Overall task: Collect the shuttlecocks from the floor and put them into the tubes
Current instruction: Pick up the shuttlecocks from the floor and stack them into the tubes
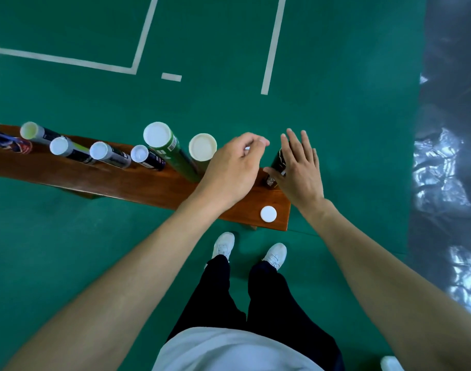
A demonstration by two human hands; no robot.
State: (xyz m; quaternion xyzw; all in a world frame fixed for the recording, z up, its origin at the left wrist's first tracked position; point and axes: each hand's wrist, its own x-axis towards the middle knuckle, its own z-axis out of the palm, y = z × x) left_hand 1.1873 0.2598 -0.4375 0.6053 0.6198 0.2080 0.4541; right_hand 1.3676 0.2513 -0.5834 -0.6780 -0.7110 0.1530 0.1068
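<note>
Both forearms reach forward; left hand point(234, 167) curls its fingers, right hand point(300, 167) spreads fingers straight.

left hand point(233, 167): over the bench end, fingers curled, thumb and forefinger pinched above a dark tube; a bit of white shows under the fingertips, can't tell what
right hand point(300, 167): fingers straight, palm flat against the dark tube point(278, 163) side
dark tube: upright between both hands, top hidden by the left hand
bench point(127, 180): brown wood, runs left from the hands
capped tubes: row left of the left hand, nearest cream-capped tube point(202, 147), then green tube point(173, 151)
loose white cap point(268, 214): on the bench, below the right hand
floor point(349, 103): green court, white lines
</note>
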